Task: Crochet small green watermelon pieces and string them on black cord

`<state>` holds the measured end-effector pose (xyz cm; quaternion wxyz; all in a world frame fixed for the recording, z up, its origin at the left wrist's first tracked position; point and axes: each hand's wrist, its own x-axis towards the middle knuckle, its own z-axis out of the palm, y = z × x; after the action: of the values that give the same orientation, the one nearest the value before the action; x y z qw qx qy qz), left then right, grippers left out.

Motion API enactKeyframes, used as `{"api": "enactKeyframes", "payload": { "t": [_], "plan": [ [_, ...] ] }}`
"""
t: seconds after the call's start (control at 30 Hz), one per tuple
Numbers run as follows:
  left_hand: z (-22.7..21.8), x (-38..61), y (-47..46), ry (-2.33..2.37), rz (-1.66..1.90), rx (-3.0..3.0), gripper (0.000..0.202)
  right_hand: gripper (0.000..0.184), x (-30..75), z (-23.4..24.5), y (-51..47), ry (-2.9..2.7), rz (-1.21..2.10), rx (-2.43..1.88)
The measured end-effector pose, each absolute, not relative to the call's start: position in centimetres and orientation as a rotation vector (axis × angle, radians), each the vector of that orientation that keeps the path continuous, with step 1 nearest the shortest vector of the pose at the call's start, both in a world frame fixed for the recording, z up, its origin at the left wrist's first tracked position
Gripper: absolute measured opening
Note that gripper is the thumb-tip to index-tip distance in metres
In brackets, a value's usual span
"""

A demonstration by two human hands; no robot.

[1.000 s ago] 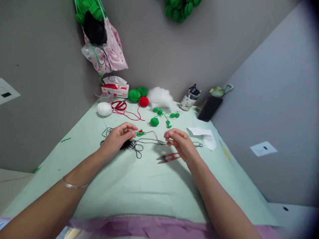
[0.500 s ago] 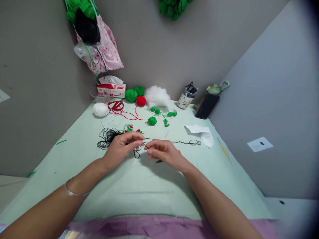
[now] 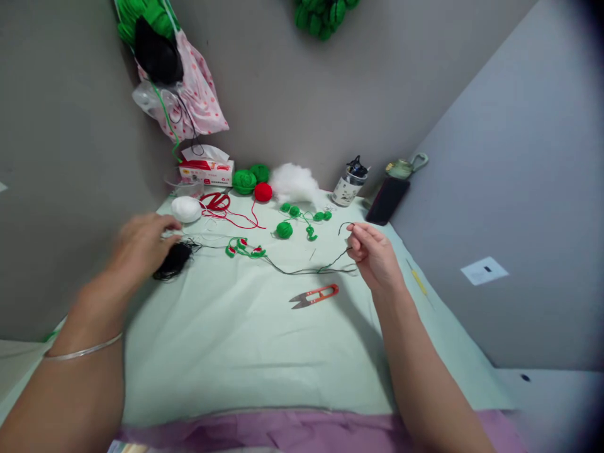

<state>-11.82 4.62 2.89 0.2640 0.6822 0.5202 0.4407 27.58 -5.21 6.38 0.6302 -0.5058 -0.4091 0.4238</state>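
Observation:
My right hand (image 3: 375, 255) is raised at the right of the table, finger and thumb pinched on a strand of black yarn (image 3: 340, 255). A short end curls out above the fingertips; the rest runs down to the table and left. My left hand (image 3: 144, 248), smeared by motion, is at the far left with its fingers closed over the tangled black yarn bundle (image 3: 172, 263). Small green-and-red crocheted pieces (image 3: 244, 247) lie between the hands, close to the strand. Orange-handled thread snips (image 3: 314, 296) rest on the table in front of the strand.
Along the back stand a tissue box (image 3: 206, 172), green yarn balls (image 3: 244, 181), a red ball (image 3: 263, 192), white stuffing (image 3: 296, 182), a cup (image 3: 349, 187) and a phone (image 3: 387, 199). A white ball (image 3: 186, 209) and a yellow-handled crochet hook (image 3: 418, 282) flank the work area.
My hands have parted from the middle. The left moved left with the black yarn bundle, and the right moved right and up with a strand. The snips now show fully; the white tissue is hidden.

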Motion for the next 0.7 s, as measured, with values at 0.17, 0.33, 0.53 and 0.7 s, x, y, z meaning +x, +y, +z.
{"api": "enactKeyframes", "payload": {
  "t": [0.17, 0.33, 0.53, 0.7],
  "plan": [
    [4.8, -7.3, 1.1, 1.352, 1.362, 1.807, 0.017, 0.024, 24.7, 5.8, -6.0, -1.201, 1.086, -1.267],
    [4.1, -0.4, -4.0, 0.759, 0.736, 1.595, 0.042, 0.028, 21.4, 5.4, -7.5, -1.541, 1.318, -1.309],
    [2.8, -0.6, -4.0, 0.725, 0.471, 1.544, 0.028, 0.026, 21.9, 5.5, -7.4, -1.641, 1.285, -1.342],
    [2.7, -0.5, -3.7, 0.621, 0.414, 1.434, 0.030, 0.028, 22.7, 5.2, -6.7, -1.648, 1.299, -1.286]
  ]
}}
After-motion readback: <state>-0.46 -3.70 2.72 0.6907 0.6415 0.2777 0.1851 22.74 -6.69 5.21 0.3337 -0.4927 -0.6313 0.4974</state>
